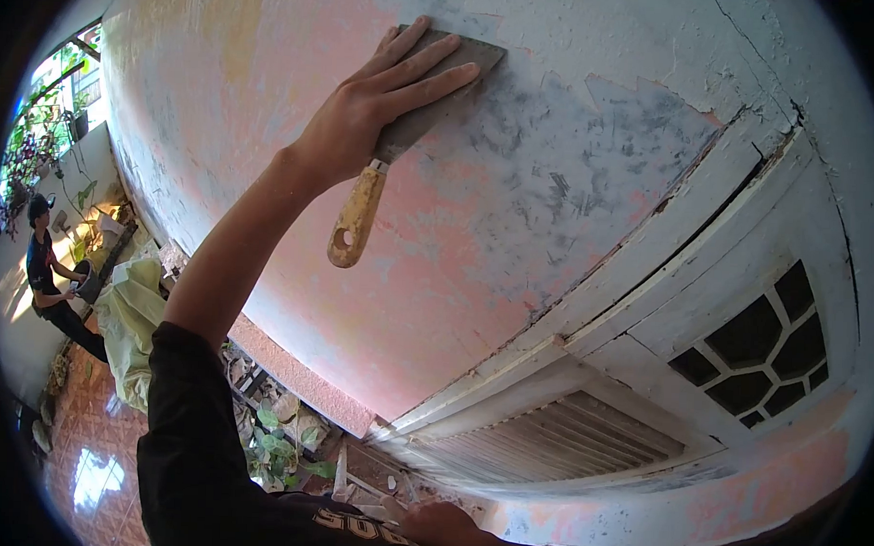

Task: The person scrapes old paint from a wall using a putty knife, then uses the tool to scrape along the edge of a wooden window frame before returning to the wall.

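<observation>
My left hand (371,102) reaches up to a wall (516,228) of peeling pink and white paint. It holds a wide metal scraper (433,100) with a worn yellow handle (355,217). The fingers lie spread flat on the blade and press it against the wall, while the handle hangs down below the palm. Grey scraped patches (595,153) spread to the right of the blade. My right hand (442,528) sits low at the bottom edge, partly cut off. Whether it holds anything is unclear.
A white door frame with a louvred vent (556,436) and a lattice grille (757,347) runs along the right. Paint chips, leaves and debris (282,431) lie at the wall's foot, beside a pale sheet (132,315). Another person (47,279) stands far left on the tiled floor.
</observation>
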Tool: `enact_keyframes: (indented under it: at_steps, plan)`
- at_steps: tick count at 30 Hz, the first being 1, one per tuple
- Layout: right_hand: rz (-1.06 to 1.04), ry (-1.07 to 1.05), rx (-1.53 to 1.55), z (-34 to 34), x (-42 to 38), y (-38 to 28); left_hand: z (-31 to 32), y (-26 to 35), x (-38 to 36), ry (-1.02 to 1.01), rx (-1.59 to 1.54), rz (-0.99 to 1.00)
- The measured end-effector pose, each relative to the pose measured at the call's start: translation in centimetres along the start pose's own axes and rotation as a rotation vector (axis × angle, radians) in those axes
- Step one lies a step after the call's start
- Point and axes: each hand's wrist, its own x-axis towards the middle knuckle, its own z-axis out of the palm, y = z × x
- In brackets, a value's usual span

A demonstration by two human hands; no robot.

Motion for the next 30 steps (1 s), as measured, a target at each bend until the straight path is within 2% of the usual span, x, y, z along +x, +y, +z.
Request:
enact_keyframes:
  at_steps: [19,27,30]
  plan:
    - [0.007,0.031,0.034,0.5,0.2,0.3,1.2,0.3,-0.1,0.112,0.007,-0.07]
    - [0.009,0.101,-0.015,1.3,0.6,0.4,0.6,0.6,0.6,0.101,0.009,-0.097]
    - [0.002,0.028,0.013,0.3,0.2,0.2,0.7,0.4,-0.1,0.099,0.004,-0.091]
